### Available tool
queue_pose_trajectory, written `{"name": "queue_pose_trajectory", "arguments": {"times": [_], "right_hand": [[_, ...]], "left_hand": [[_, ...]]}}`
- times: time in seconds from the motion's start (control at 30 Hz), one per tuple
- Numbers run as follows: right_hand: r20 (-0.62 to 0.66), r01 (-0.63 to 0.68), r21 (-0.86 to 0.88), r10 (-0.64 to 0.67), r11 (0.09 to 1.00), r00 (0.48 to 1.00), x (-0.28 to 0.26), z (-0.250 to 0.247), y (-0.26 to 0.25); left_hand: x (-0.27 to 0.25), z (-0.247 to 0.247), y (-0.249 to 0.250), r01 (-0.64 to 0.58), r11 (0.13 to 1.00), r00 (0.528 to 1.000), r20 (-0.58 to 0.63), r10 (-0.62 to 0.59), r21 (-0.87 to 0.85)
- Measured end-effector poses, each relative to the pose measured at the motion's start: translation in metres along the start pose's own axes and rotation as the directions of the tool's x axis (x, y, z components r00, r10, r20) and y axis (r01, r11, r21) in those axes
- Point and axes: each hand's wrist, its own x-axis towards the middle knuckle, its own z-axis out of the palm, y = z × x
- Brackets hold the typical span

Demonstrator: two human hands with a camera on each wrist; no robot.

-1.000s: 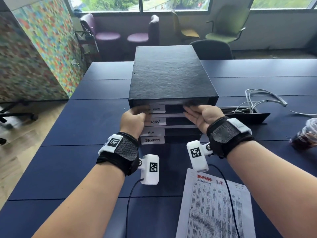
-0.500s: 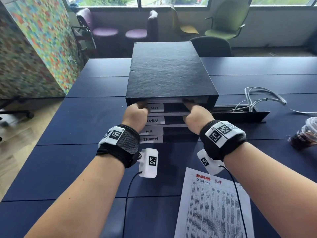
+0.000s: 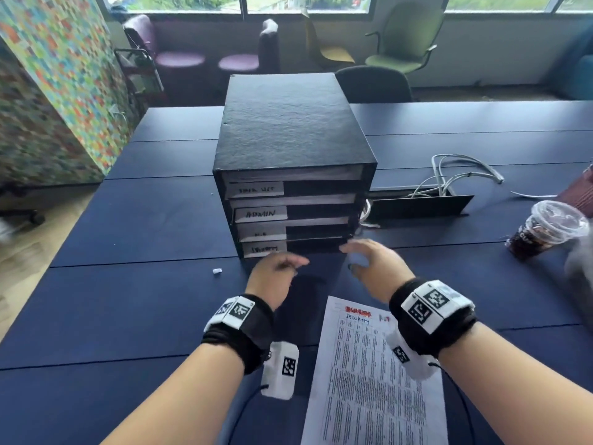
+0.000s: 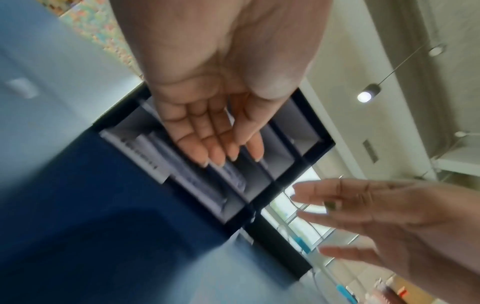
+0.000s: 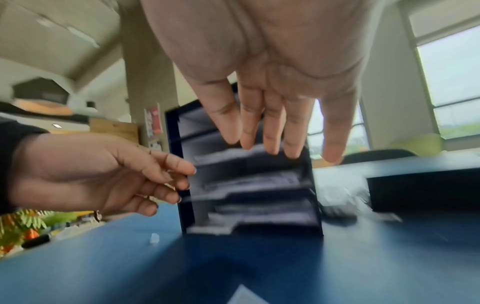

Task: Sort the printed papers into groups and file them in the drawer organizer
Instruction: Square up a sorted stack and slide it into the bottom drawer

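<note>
A black drawer organizer stands mid-table, its four slots carrying white handwritten labels and holding papers. My left hand hovers just in front of its bottom slot, fingers relaxed and empty; the left wrist view shows that left hand open before the organizer. Beside it my right hand is also open and empty, fingers straight; in the right wrist view the right hand hangs before the organizer. A printed paper marked "SECURITY" lies flat on the table near me, under my right wrist.
The dark blue table carries a plastic iced-drink cup at right, a cable tray with white cables behind it, and a small white scrap at left. Chairs stand beyond the far edge.
Both hands have let go of the organizer's top slot and pulled back down toward me. They now hover open in front of the bottom slot.
</note>
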Motion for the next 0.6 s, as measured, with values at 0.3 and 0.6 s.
{"name": "queue_pose_trajectory", "arguments": {"times": [0.3,0.6], "right_hand": [[0.179,-0.419,-0.348,0.498,0.839,0.848,-0.063,0.024,0.092],[0.182,-0.495,-0.235,0.538,0.836,0.823,-0.098,0.05,0.116]], "left_hand": [[-0.04,0.056,-0.051,0.479,0.877,0.867,0.137,-0.479,0.036],[-0.073,0.091,-0.06,0.395,0.891,0.907,0.056,-0.416,0.225]]}}
